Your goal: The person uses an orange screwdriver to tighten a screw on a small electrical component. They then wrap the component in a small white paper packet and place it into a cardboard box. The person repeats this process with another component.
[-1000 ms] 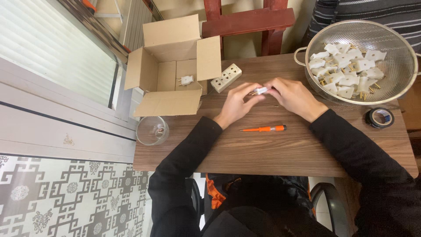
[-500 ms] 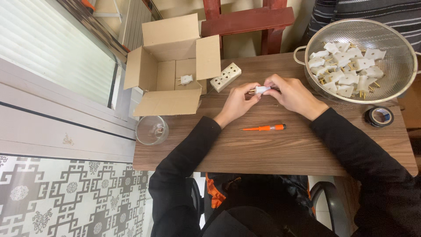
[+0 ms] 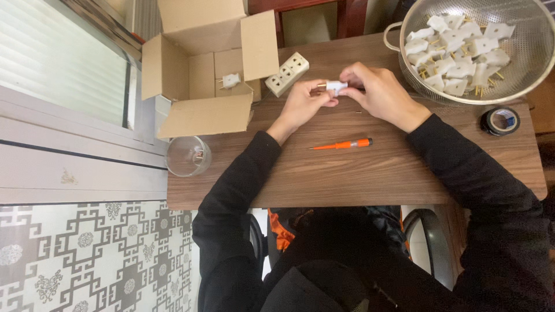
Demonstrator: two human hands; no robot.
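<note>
- While both hands meet over the middle of the wooden table (image 3: 358,173), toward its far edge, they pinch one small white plug part (image 3: 335,86) between them.
- The left hand (image 3: 303,104) grips the part's left end with thumb and fingertips; a brass-coloured tip shows just at that end, but its shape is too small to make out.
- The right hand (image 3: 376,92) closes over the part's right end, its curled fingers hiding most of that side.
- An orange screwdriver (image 3: 342,144) lies flat on the table nearer the person, apart from both hands, its thin shaft pointing toward the left edge.
- A white multi-socket block (image 3: 287,73) lies tilted near the far edge, just left of the left hand.
- An open cardboard box (image 3: 202,63) sits at the far left corner and overhangs the left edge; one white plug (image 3: 231,80) lies inside, the rest of its floor being in shadow.
- A metal colander (image 3: 520,69) at the far right corner is cut off by the frame; it holds a heap of white plug pieces (image 3: 457,49) with brass pins, too tangled to count.
- A roll of black tape (image 3: 500,121) lies near the right edge.
- A clear glass (image 3: 188,156) stands at the left edge; its contents are hard to make out.
</note>
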